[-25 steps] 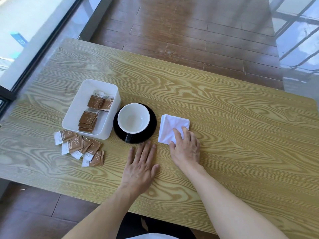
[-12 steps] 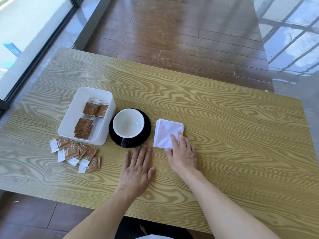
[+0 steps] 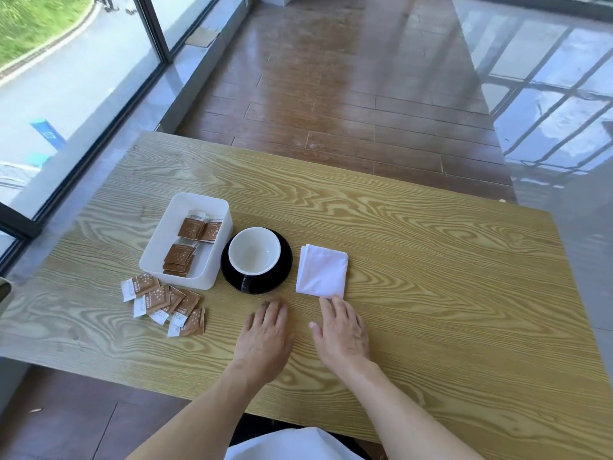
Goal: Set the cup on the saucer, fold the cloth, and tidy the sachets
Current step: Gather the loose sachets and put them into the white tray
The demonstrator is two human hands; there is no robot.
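Neither grip is holding anything: the right hand is lying flat with fingers relaxed, its fingertips touching the near corner of the folded cloth, and the left hand is resting flat on the worktop just in front of the saucer. The cup is sitting on the saucer, beside the tray, which is holding some sachets. The loose sachets are lying scattered just before the tray; judged light, thin and slippery, they are best gathered into a stack and pinched by the edges.
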